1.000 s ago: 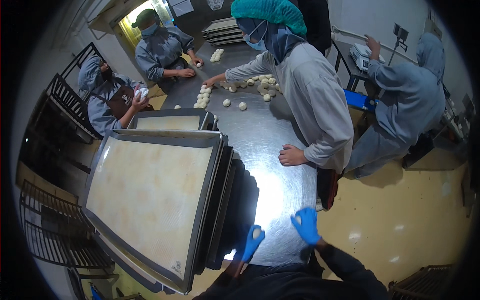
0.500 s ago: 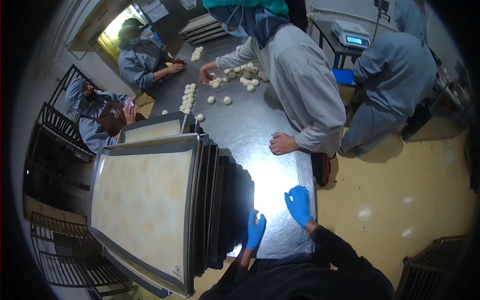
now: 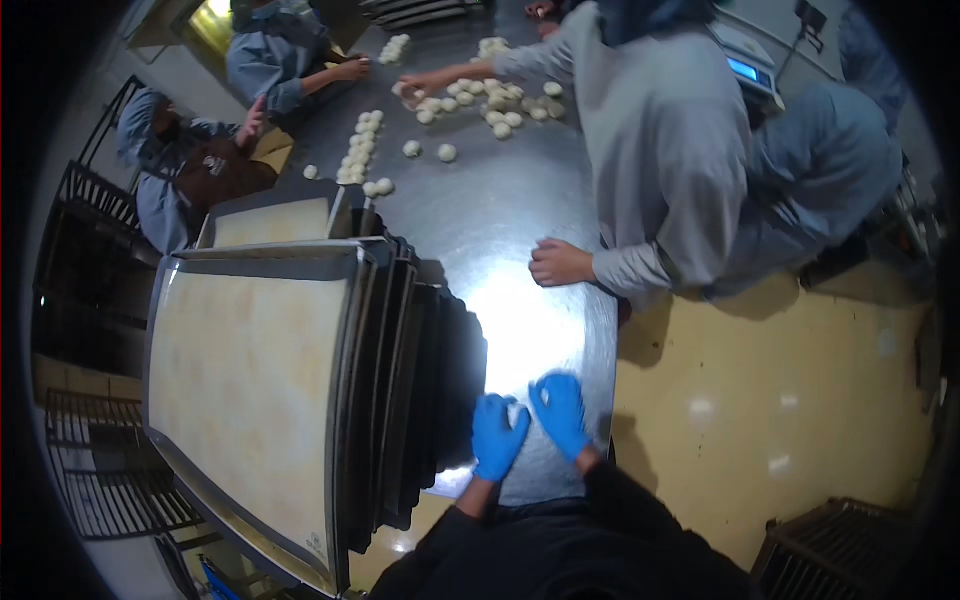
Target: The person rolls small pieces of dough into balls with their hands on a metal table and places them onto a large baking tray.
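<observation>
sitting side by side, half-curled: left hand, right hand; contents, if any, cannot be told; tray stack left of both.

Glossy yellow floor, reflective steel table, dark slatted rack at lower left

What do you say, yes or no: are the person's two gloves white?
No, the left hand and right hand both wear blue gloves.

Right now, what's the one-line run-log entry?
left hand: gloved, contents unclear | right hand: gloved, contents unclear | tray stack: left of hands | dough balls: farther up table
</observation>
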### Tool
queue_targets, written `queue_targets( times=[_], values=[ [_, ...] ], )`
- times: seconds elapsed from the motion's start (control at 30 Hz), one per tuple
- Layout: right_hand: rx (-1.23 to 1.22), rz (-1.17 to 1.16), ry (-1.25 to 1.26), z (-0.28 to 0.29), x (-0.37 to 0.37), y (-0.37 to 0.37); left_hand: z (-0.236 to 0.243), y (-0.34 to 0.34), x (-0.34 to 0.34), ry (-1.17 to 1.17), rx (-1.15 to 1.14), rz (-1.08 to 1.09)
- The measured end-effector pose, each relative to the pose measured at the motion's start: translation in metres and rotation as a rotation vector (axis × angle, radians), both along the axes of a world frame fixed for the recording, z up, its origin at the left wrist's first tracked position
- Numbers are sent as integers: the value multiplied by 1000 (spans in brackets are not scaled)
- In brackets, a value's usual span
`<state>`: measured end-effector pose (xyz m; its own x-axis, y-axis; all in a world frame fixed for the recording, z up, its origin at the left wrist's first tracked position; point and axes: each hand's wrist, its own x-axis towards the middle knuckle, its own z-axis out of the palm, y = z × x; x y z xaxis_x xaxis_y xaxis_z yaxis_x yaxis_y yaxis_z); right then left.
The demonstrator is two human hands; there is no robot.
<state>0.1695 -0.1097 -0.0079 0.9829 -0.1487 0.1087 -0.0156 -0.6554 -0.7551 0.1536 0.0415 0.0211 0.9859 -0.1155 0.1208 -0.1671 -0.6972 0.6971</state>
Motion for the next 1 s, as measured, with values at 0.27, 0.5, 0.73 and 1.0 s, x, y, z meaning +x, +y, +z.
queue_targets(
  times=[0.27, 0.5, 0.73, 1.0],
  values=[
    [-238, 58, -247, 25, -16, -34, -66, 48, -46, 258, -604, 200],
    [-152, 202, -336, -2, -37, 0, -19, 27, -31, -113, -22, -101],
    [-110, -75, -226, -1, 13, -18, -43, 25, -3, 102, -421, 107],
    [-255, 36, -287, -1, -37, -35, -61, 71, -52, 198, -377, -171]
  ],
)
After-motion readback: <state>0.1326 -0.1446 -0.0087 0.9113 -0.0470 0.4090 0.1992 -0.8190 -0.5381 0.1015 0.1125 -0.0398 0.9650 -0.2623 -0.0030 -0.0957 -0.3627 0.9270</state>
